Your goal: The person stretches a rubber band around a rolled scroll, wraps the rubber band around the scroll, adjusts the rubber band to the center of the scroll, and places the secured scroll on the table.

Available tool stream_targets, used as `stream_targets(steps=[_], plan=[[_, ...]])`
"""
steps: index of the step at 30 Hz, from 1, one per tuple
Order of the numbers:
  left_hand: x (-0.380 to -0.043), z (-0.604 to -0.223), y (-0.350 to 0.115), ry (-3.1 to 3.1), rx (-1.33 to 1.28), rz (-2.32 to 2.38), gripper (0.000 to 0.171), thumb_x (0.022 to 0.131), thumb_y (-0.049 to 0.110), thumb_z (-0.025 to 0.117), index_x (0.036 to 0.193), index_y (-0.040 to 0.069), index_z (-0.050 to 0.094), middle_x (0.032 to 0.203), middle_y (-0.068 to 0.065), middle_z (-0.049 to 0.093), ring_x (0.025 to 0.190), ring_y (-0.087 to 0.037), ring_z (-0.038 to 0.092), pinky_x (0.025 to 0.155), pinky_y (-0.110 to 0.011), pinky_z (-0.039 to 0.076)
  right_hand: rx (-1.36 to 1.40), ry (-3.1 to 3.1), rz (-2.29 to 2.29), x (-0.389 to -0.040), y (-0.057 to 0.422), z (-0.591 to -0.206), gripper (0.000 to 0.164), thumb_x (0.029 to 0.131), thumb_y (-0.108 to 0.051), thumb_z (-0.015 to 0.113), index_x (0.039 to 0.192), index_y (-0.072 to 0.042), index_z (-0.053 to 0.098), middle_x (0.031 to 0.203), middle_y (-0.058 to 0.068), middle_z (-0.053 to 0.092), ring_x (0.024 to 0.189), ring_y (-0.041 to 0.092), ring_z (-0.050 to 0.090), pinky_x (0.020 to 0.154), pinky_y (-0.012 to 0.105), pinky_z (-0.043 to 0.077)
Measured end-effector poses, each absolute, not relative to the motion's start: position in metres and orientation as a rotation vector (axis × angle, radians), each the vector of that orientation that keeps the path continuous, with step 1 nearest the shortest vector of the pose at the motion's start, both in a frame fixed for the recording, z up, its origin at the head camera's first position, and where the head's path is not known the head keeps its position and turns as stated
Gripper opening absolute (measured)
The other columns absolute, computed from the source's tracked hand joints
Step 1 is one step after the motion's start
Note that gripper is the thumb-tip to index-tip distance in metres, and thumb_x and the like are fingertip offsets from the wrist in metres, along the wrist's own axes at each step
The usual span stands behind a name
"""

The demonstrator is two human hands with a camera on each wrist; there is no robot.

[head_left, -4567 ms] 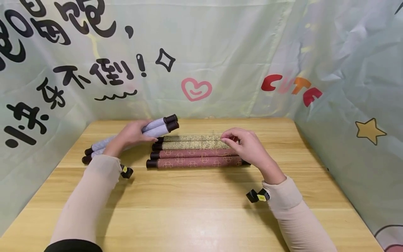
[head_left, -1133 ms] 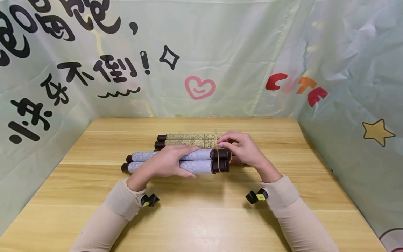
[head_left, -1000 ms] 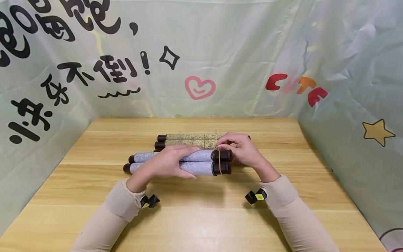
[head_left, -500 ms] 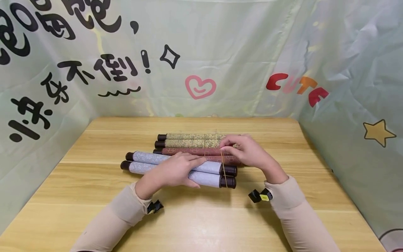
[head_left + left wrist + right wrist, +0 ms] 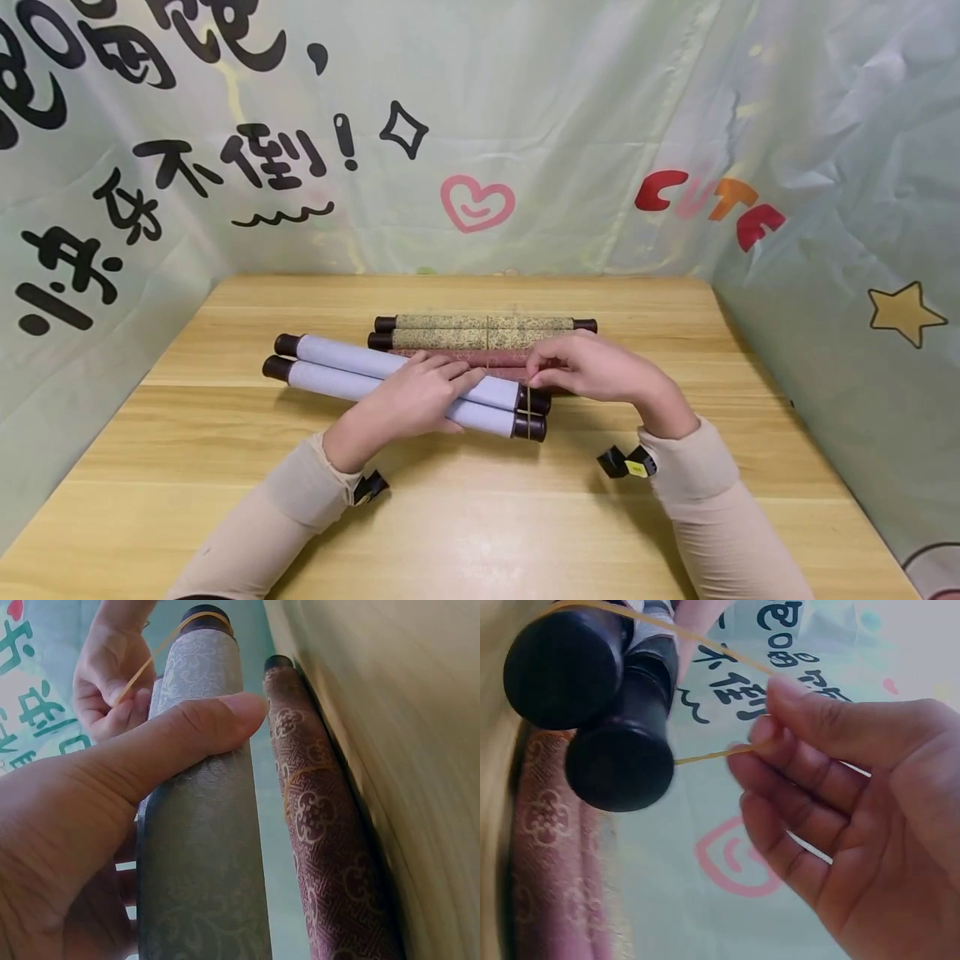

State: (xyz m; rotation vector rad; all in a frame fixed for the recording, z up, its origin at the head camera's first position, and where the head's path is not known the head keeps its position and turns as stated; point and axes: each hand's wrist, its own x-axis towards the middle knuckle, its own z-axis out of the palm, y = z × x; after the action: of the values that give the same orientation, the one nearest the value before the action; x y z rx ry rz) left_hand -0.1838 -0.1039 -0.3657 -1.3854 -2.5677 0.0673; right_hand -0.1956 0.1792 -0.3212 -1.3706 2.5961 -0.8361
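Note:
My left hand grips a pair of pale blue scrolls with dark end knobs, held side by side and slanting down to the right. In the left wrist view its thumb lies across one patterned scroll. A thin tan rubber band loops around both right-hand knobs. My right hand pinches that band between thumb and fingertip, pulling it taut away from the knobs in the right wrist view. Behind the blue pair lie two maroon scrolls, partly covered by the hands and the blue scrolls.
Two yellow patterned scrolls lie side by side just beyond the maroon ones, with a band around their middle. A band also circles the maroon scroll. Printed fabric walls the wooden table at the back and sides.
Since the earliest frame, my left hand has brought the blue scrolls from the left to the middle, and the band now circles their right ends. Lately, the pair has shifted left and slightly away.

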Motion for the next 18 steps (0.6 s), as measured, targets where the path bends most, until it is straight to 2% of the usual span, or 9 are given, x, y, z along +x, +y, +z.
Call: stream_targets(steps=[5,9,13,18], plan=[[-0.179,-0.365,-0.102,-2.519,-1.403,0.056,0.085,0.072,0.055,0.080,0.139,0.009,0.054,0.126,-0.012,0.063,0.108,-0.032,0.061,0.089,-0.051,0.050,-1.325,2.607,-0.983,-0.202,0.175,-0.331,0.005,0.097,-0.017,0.063,0.093,-0.017,0.066,0.083,-0.006,0.064,0.068,0.006,0.050,0.063,0.027,0.046],[-0.174,-0.365,-0.100,-2.445,-1.393,0.077,0.084,0.071,0.054,0.081,0.138,0.010,0.055,0.124,-0.011,0.064,0.105,-0.031,0.062,0.087,-0.048,0.050,-1.203,2.618,-1.164,-0.205,0.172,-0.337,0.006,0.097,-0.011,0.061,0.092,-0.015,0.063,0.078,0.002,0.065,0.063,0.015,0.051,0.058,0.027,0.044],[-0.168,-0.366,-0.096,-2.401,-1.383,0.130,0.078,0.075,0.053,0.078,0.137,0.011,0.056,0.124,-0.011,0.064,0.104,-0.030,0.062,0.087,-0.047,0.050,-1.136,2.661,-1.291,-0.201,0.169,-0.337,0.004,0.097,-0.011,0.062,0.092,-0.011,0.063,0.078,0.001,0.066,0.063,0.020,0.055,0.057,0.028,0.046],[-0.166,-0.372,-0.090,-2.390,-1.346,0.219,0.070,0.081,0.048,0.075,0.137,0.011,0.056,0.123,-0.011,0.064,0.103,-0.029,0.061,0.086,-0.044,0.050,-1.204,2.823,-1.260,-0.192,0.160,-0.331,0.006,0.097,-0.014,0.063,0.093,-0.009,0.064,0.076,-0.004,0.061,0.059,0.009,0.051,0.055,0.026,0.047]])
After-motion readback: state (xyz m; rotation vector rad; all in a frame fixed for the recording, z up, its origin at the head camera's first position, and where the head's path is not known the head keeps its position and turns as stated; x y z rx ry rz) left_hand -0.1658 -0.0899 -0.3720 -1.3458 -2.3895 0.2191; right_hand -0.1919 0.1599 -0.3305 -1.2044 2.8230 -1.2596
